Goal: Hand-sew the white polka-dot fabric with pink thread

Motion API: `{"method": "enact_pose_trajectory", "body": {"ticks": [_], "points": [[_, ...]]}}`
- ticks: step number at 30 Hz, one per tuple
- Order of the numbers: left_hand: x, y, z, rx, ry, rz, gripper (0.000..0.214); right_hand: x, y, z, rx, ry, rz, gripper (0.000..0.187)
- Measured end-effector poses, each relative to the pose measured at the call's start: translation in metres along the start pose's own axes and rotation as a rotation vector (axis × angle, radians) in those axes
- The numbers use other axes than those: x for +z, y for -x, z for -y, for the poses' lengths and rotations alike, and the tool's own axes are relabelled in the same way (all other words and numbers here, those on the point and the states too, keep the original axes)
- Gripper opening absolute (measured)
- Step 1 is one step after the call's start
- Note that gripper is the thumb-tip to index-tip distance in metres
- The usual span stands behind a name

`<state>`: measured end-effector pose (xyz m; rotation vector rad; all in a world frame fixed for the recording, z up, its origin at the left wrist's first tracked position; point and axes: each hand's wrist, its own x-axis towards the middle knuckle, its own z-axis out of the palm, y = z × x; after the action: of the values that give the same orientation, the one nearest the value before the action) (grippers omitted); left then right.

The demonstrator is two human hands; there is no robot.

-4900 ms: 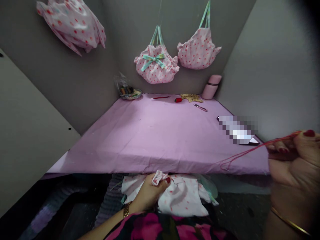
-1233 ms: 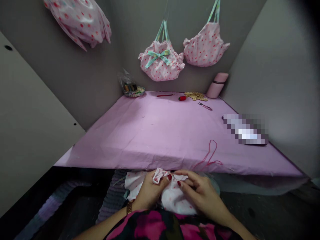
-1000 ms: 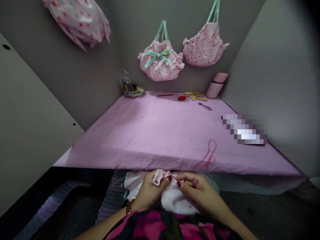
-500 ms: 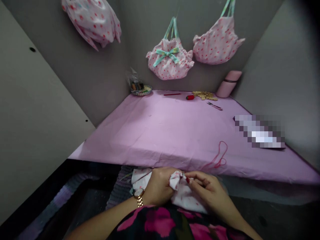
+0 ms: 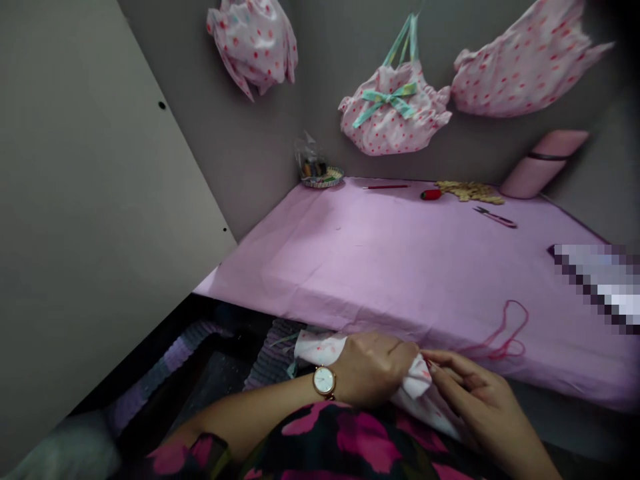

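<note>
My left hand (image 5: 377, 367), a gold watch (image 5: 324, 380) on its wrist, is closed around white fabric with red dots (image 5: 320, 348). A bunched fold of it sticks out past the fingers. My right hand (image 5: 475, 390) is pinched at that fold, its fingertips close to the left hand's. What lies between the right fingertips is too small to make out. Pinkish-red thread (image 5: 510, 340) lies looped on the table edge beside the right hand, and its end runs towards the fingers. The rest of the fabric hangs over my lap, partly hidden.
Pink table (image 5: 400, 260) ahead. On it: thread snips (image 5: 495, 217), a red thread spool (image 5: 431, 195), a red pencil-like stick (image 5: 385, 187), a beige pile (image 5: 470, 192), a pink bottle (image 5: 545, 163), a small basket (image 5: 323, 179) and a blurred-out flat object (image 5: 600, 280). Dotted cloth bags (image 5: 395, 113) hang behind.
My view has turned left, so the table things sit further right in the picture. The left wrist has rolled, showing the watch face. Both hands stay together at the fabric fold.
</note>
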<state>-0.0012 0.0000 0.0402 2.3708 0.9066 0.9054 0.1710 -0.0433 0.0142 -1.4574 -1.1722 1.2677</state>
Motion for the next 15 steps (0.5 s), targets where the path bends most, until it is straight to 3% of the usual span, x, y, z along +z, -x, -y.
{"method": "enact_pose_trajectory", "body": {"ticks": [2,4,11,15], "points": [[-0.0011,0.0,-0.0012,0.137,-0.202,0.056,0.027,0.0005,0.0002,0.0013,0.013,-0.017,-0.001,0.032],[-0.0011,-0.0004,-0.0011,0.164,-0.272,0.057,0.027,0.0013,0.0008,0.0027,0.024,-0.035,-0.006,0.03],[0.0008,-0.0021,0.003,0.193,-0.28,0.146,0.025,0.0045,-0.0006,-0.0016,0.046,-0.105,0.005,0.034],[-0.0006,-0.002,0.0017,0.197,-0.281,0.155,0.027,0.0036,-0.0023,-0.0045,-0.033,0.046,0.028,0.036]]}}
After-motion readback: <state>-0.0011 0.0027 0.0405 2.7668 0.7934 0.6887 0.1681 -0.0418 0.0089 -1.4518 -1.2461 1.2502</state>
